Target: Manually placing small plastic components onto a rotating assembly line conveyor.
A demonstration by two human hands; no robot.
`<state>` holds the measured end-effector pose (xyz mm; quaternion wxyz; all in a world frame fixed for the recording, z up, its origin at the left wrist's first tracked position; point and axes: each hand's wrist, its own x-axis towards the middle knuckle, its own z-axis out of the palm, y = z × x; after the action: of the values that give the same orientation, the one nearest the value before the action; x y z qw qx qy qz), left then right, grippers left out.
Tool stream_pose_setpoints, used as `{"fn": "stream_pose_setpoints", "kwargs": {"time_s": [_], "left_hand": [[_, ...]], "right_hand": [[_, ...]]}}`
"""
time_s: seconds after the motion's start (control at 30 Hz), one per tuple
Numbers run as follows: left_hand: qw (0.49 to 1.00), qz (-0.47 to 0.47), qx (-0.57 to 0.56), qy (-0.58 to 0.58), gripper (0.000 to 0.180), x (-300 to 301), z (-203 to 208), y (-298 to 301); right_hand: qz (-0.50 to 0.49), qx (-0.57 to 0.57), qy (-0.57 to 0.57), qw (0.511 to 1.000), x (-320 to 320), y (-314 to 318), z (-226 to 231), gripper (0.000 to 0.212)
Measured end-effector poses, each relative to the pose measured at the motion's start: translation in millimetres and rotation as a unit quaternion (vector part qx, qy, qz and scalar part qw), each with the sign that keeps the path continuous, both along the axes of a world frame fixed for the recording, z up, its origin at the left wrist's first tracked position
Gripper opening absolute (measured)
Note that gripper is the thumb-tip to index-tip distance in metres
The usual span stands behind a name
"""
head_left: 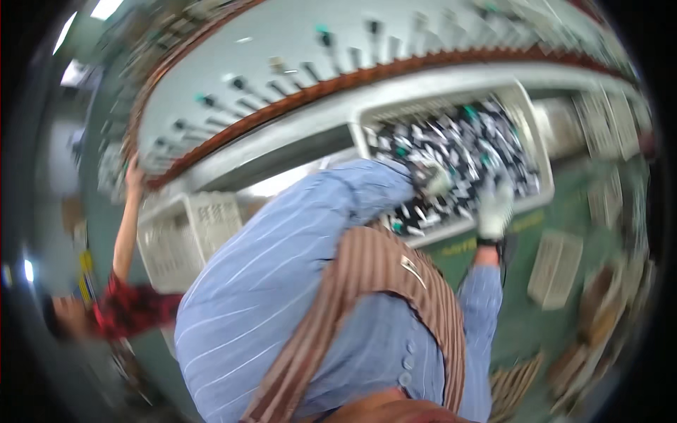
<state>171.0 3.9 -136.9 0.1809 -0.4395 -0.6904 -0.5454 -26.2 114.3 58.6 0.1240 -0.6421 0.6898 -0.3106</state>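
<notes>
A pale plastic crate (547,155) holds a heap of small black, white and green pieces (451,144); their exact kind is too blurred to make out. In a white glove, my left hand (436,180) reaches down into the heap near the crate's middle, its fingers smeared by motion. My right hand (496,211), also gloved in white, comes over the near right rim with its fingertips among the pieces. Blur hides whether either hand has hold of any piece.
Beyond the crate curves a light worktop (282,42) with a red-brown edge (367,74), where dark-handled items stand in a row. At left, a person in a red plaid sleeve (134,307) touches that edge. Other crates (556,269) stand on the green floor; another pale crate (215,222) is left.
</notes>
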Motion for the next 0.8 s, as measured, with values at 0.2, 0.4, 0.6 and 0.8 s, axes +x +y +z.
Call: {"fn": "stream_pose_setpoints", "kwargs": {"time_s": [0.2, 0.4, 0.6, 0.8], "left_hand": [[0.893, 0.425, 0.071, -0.135, 0.030, 41.1, 20.3, 22.7], [0.555, 0.718, -0.125, -0.402, 0.021, 67.4, 191.1, 51.4], [0.196, 0.912, -0.094, -0.347, 0.023, 215.7, 234.7, -21.4], [0.410, 0.815, 0.408, 0.003, 0.042, 256.2, 265.1, -41.7]], "right_hand": [[-0.013, 0.039, -0.023, 0.999, 2.3, -7.6, -20.3, 0.043], [-0.045, 0.060, -0.068, 0.995, 7.9, -4.2, 1.1, 0.033], [-0.052, 0.066, 0.029, 0.996, -2.5, -19.4, -16.7, 0.039], [-0.079, 0.031, 0.022, 0.996, -1.8, -16.6, -21.7, 0.036]]}}
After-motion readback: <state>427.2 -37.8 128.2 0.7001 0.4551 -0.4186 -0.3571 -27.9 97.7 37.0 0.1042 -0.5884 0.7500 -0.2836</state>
